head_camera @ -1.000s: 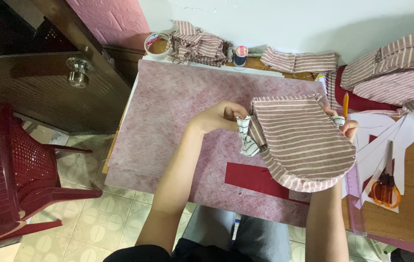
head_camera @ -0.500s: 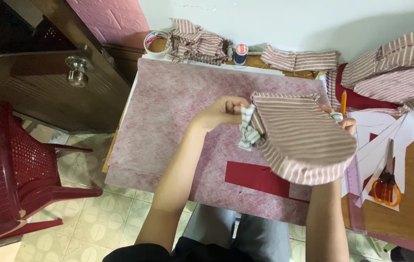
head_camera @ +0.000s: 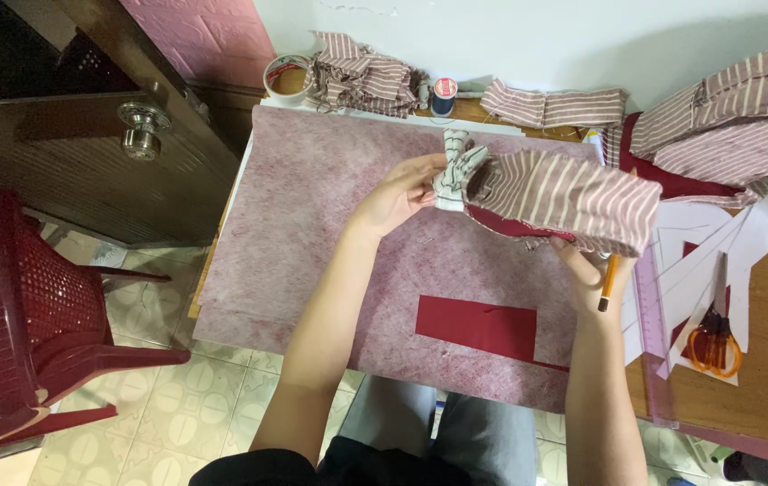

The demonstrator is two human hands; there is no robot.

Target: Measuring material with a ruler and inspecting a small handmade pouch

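Head view, looking down on a work table covered by a mottled pink felt sheet (head_camera: pixel 312 225).

Left hand (head_camera: pixel 395 196): raised above the middle of the felt sheet, fingers closed in a pinch on the gathered, pale end of a striped fabric piece (head_camera: pixel 564 200). The pinched end sticks up in two small folds beside the thumb.

Right hand (head_camera: pixel 593 274): below the right part of the same fabric piece, mostly hidden under it; fingers curl up around its lower edge, so it holds the cloth from beneath. A yellow pencil (head_camera: pixel 608 282) lies along this hand, tip pointing toward the near edge; whether the fingers clamp it I cannot tell.

Striped fabric piece: rose and cream stripes, held in the air between both hands, over the right half of the felt sheet. A dark red lining shows at its lower edge.

On the felt, toward the near edge: a dark red rectangle of cloth (head_camera: pixel 478 328), flat, apart from both hands.

Far edge of the table: roll of tape (head_camera: pixel 285 76) at the far left corner, a heap of striped scraps (head_camera: pixel 361 81) just beside it, then a thread spool (head_camera: pixel 443 94), upright.

Right side: white paper patterns (head_camera: pixel 744 234) with orange-handled scissors (head_camera: pixel 715 337) lying on them; more striped cloth (head_camera: pixel 726 117) at the far right corner.

Floor, left: a dark red plastic chair (head_camera: pixel 37 324).
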